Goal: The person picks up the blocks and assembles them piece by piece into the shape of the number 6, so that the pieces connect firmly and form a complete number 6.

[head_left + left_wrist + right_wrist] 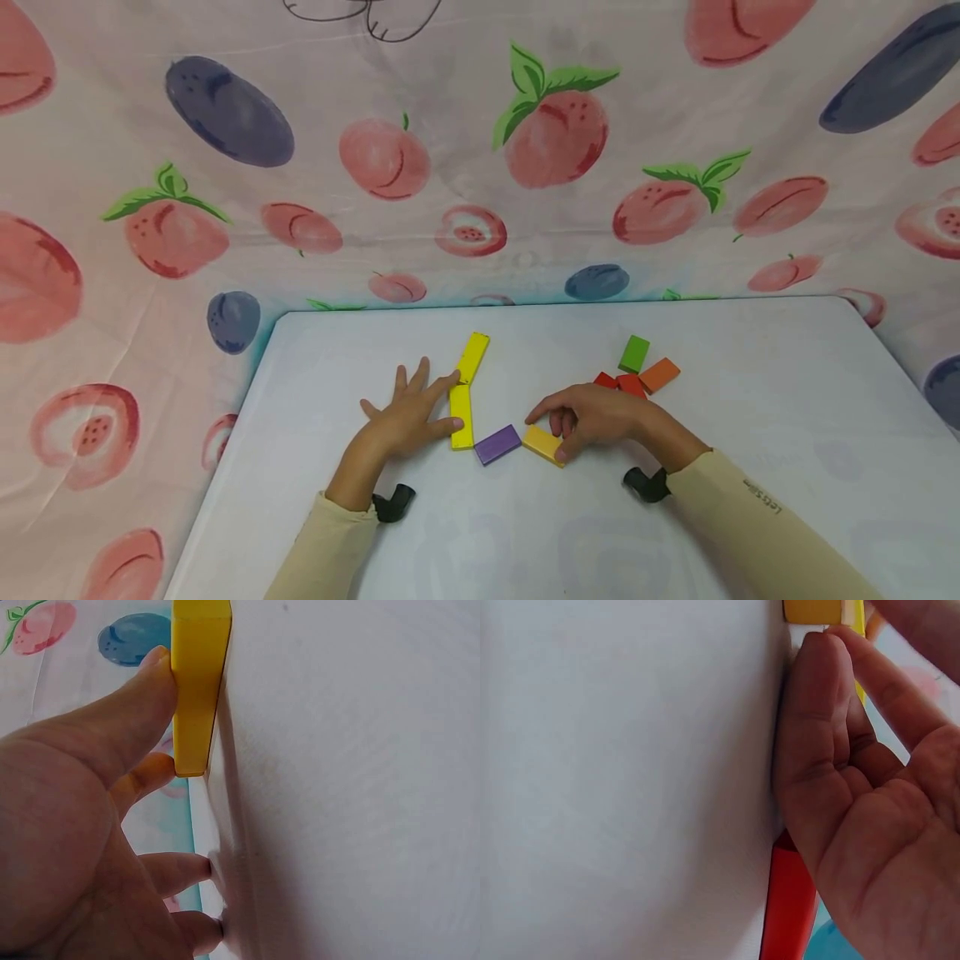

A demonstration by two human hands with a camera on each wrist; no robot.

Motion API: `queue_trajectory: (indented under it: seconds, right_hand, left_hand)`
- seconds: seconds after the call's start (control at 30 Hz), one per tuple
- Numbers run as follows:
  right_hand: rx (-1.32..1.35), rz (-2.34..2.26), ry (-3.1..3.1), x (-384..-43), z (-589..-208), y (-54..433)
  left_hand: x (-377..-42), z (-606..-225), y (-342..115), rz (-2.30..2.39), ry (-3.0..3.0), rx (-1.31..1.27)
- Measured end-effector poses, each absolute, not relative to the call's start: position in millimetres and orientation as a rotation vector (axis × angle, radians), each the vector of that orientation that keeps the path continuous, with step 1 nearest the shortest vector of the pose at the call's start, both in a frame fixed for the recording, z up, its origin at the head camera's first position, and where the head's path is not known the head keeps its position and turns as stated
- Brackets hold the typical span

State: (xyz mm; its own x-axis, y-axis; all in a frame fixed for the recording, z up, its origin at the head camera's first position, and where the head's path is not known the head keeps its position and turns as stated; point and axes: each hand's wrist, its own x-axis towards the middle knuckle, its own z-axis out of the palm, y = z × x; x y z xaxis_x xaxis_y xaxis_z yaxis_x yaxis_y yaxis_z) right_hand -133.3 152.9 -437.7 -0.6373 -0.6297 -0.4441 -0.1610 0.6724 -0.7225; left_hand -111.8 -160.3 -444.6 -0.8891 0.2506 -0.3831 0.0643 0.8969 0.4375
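Two bright yellow rectangular blocks lie end to end on the white table. My left hand (405, 421) has its fingers spread, with thumb and index finger touching the left side of the nearer yellow block (462, 423). In the left wrist view, the thumb presses against a yellow block's side (196, 697). A purple block (497, 445) slants between that block and an orange-yellow block (542, 444). My right hand (600, 417) pinches the orange-yellow block between thumb and index finger; its other fingers are curled. The farther yellow block (473, 357) tilts to the right.
Beyond my right hand lie a green block (634, 354), an orange block (660, 376) and red blocks (632, 384), partly hidden by the hand. The white table (480, 533) meets a fruit-printed cloth (465, 167) at its back edge.
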Motion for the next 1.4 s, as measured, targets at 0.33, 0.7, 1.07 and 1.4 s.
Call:
queue_trajectory:
  seconds: [0.33, 0.7, 1.07, 1.4]
  right_hand:
    - [-0.585, -0.819, 2.185, -134.6, -441.1, 151.2]
    - [-0.583, -0.831, 2.184, -133.6, -440.9, 151.7]
    - [-0.564, -0.837, 2.194, -132.7, -440.0, 151.4]
    - [-0.564, -0.836, 2.196, -131.5, -439.2, 151.7]
  left_hand:
    - [-111.2, -443.5, -160.0, 0.586, 2.618, 0.227]
    - [-111.4, -444.7, -160.7, 0.591, 2.615, 0.227]
    - [-110.9, -444.8, -161.2, 0.589, 2.618, 0.237]
    - [-110.7, -444.9, -160.8, 0.587, 2.621, 0.24]
